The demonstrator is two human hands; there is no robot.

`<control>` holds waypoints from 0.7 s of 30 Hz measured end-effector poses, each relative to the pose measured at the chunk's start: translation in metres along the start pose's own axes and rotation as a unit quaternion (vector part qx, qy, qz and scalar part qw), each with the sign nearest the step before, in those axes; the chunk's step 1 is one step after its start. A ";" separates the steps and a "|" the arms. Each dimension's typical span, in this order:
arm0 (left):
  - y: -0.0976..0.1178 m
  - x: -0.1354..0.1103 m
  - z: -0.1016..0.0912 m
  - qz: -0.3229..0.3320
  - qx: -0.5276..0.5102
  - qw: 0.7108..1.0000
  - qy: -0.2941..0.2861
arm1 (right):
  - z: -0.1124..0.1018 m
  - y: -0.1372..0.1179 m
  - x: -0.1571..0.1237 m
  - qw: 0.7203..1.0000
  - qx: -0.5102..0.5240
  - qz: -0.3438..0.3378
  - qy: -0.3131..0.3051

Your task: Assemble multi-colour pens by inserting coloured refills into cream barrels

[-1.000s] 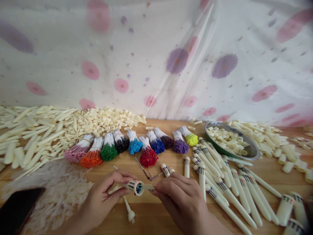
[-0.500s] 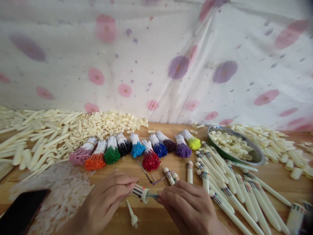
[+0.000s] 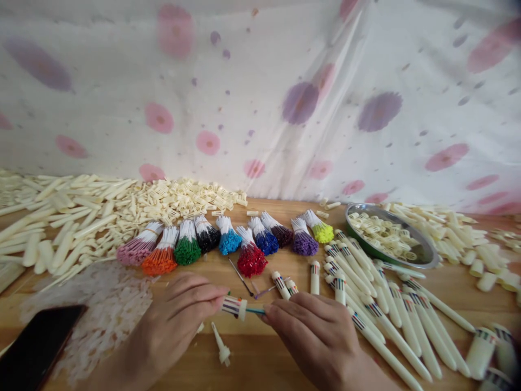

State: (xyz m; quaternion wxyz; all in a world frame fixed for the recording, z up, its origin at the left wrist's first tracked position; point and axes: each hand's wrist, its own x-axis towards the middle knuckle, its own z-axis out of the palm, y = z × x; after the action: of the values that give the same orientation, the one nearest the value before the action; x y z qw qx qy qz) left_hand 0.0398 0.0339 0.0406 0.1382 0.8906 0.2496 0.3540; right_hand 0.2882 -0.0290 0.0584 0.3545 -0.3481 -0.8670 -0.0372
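Observation:
My left hand (image 3: 179, 315) pinches a short cream pen barrel (image 3: 233, 307) with dark and coloured strips in its slots. Its collared end points right, toward my right hand (image 3: 313, 334). Between thumb and fingers, that hand grips a thin blue-teal pen refill (image 3: 254, 310), which runs into the barrel's end; its right end is hidden by the fingers. Below the barrel, a cream cone-shaped piece (image 3: 221, 345) lies on the wooden table. Just beyond the hands lie a loose dark refill (image 3: 241, 278), a purple one (image 3: 264, 292) and filled barrels (image 3: 280, 284).
Bundles of coloured refills (image 3: 252, 259) form a row behind the hands. Assembled pens (image 3: 401, 320) spread at right, near a metal bowl (image 3: 429, 259) of cream parts. Cream pieces (image 3: 81, 212) heap at left, above clear plastic bits (image 3: 109, 309) and a phone (image 3: 40, 342).
The barrel now lies more level between my hands, and the blue-teal refill still joins it to my right hand. The whole view has shifted slightly.

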 end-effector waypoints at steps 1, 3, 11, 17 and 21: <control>-0.001 0.000 0.001 0.002 0.010 1.000 0.008 | 0.000 0.001 0.000 1.000 -0.006 0.003 0.005; -0.002 0.002 0.004 0.000 0.024 0.999 0.028 | 0.000 0.005 0.001 1.000 -0.008 0.019 0.017; -0.007 -0.003 0.024 -0.175 0.006 0.979 0.103 | 0.036 0.019 -0.007 0.979 0.012 0.202 0.035; -0.016 -0.007 0.025 -0.284 -0.025 0.950 0.128 | 0.090 0.009 -0.027 0.960 -0.116 0.227 -0.114; -0.022 -0.008 0.027 -0.303 -0.035 0.948 0.088 | 0.078 0.023 -0.021 0.947 -0.137 0.253 -0.144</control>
State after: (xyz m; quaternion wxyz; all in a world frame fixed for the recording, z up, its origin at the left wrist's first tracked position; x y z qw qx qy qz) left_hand 0.0459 0.0458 0.0076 0.2478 0.7329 0.5061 0.3812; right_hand 0.2672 0.0005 -0.0168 0.1728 -0.6024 -0.7791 -0.0141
